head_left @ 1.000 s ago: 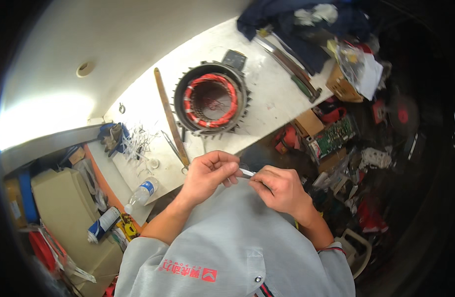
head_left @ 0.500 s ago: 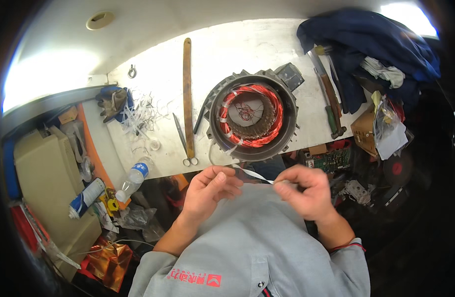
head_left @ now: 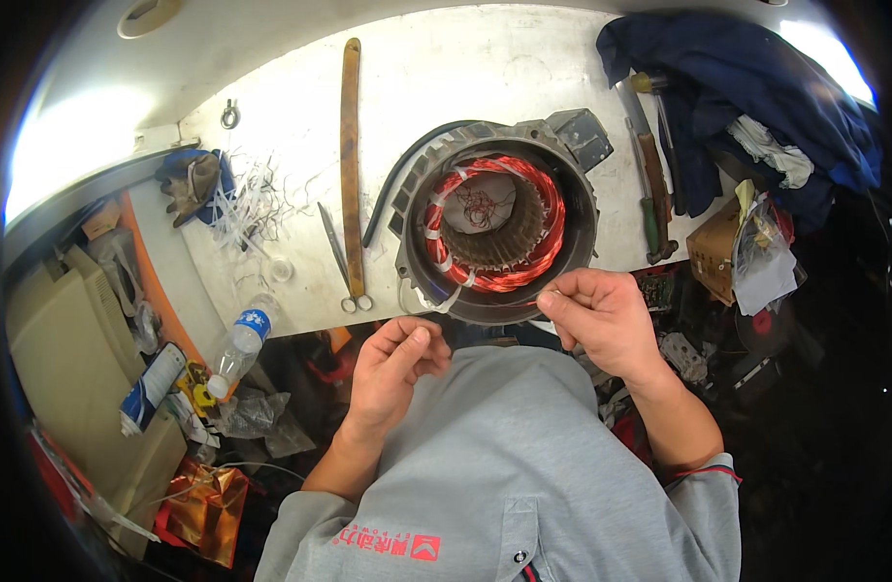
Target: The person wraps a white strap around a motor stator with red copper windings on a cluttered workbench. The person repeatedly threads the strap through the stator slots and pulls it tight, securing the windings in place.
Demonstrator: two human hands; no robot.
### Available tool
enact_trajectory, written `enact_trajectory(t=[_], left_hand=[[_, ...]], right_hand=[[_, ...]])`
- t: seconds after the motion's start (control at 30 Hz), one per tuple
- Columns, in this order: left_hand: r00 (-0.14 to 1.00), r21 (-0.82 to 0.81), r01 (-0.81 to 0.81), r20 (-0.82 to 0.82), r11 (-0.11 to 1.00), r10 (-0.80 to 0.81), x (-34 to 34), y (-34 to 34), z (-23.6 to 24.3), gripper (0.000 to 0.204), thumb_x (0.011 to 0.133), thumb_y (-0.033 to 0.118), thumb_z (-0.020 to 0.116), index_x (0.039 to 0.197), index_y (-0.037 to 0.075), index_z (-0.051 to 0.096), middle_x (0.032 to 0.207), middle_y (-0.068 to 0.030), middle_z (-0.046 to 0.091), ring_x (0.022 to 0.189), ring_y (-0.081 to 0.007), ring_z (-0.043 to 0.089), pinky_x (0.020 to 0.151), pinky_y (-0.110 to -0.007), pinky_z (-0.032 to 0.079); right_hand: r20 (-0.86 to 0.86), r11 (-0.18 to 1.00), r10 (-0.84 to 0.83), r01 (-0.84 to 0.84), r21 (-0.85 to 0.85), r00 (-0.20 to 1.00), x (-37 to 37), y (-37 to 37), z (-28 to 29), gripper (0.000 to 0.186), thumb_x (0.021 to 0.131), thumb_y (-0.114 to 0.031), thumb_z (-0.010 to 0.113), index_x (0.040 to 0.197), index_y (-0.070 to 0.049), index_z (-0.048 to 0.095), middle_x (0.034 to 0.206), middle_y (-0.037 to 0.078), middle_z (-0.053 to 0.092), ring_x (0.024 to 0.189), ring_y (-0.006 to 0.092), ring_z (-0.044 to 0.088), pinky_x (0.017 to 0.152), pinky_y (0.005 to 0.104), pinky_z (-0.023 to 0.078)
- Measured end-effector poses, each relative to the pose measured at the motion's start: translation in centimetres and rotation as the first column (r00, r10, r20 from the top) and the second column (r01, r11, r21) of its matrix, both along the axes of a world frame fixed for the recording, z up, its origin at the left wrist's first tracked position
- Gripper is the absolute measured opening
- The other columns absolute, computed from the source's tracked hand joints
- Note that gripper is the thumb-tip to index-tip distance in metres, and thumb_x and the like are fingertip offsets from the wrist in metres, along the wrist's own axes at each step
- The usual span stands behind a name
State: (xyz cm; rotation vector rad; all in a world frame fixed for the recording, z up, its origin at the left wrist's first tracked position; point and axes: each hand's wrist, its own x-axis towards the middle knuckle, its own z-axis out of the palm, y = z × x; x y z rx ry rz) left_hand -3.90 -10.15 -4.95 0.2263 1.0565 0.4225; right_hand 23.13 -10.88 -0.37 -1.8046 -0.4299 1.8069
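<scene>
Stator [head_left: 509,244] grey, finned; winding [head_left: 553,225] red, white-tied. Right fingers [head_left: 577,282] pinched, contents unclear; left fingers [head_left: 394,332] curled, grip unclear.

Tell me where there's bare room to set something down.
On the table, the widest bare patch lies beyond the motor housing, between the brown strip and blue cloth. A smaller one: between the strip and metal ring. Crowded: the white scraps and glove at left, tools beside the cloth.

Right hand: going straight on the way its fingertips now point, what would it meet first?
Probably the near rim of the round metal casing, just ahead of the right hand's fingertips; height is unclear, so it might pass above it.
</scene>
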Motion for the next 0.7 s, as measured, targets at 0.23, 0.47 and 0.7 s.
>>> enact_trajectory(t=[0.23,0.47,0.7], left_hand=[[0.998,0.022,0.035,-0.056,0.999,-0.034,-0.3,0.1,0.1,0.019,0.103,0.016,0.053,0.107,0.001,0.063,0.091,-0.0086,0.069,0.078,-0.0158,0.067,0.069,-0.028,0.053],[0.918,0.195,0.397,-0.095,0.897,-0.386,-0.7,5.0,2.9,0.014,0.100,0.011,0.058,0.104,-0.002,0.064,0.076,-0.0056,0.065,0.064,-0.0072,0.055,0.057,-0.021,0.043],[0.468,0.557,0.721,-0.830,-0.412,-0.302,8.9,13.0,3.5,0.012,0.083,0.002,0.062,0.094,0.000,0.067,0.093,-0.0175,0.068,0.084,-0.0333,0.068,0.074,-0.041,0.056]], right_hand=[[0.381,0.926,0.161,-0.273,0.260,0.910,-0.3,-0.8,0.2,0.012,0.088,-0.007,0.069,0.096,0.002,0.068,0.066,0.007,0.065,0.055,0.0140,0.062,0.052,0.0274,0.047],[0.811,0.673,0.189,-0.674,0.304,0.554,-2.1,-1.4,0.1,0.005,0.083,-0.008,0.068,0.087,-0.005,0.065,0.067,0.012,0.065,0.054,0.0308,0.064,0.049,0.0386,0.051],[0.710,0.819,0.315,-0.558,0.132,0.630,-3.4,0.5,0.7,0.012,0.080,-0.011,0.069,0.076,0.001,0.071,0.061,0.020,0.060,0.058,0.0368,0.063,0.052,0.0386,0.049]])
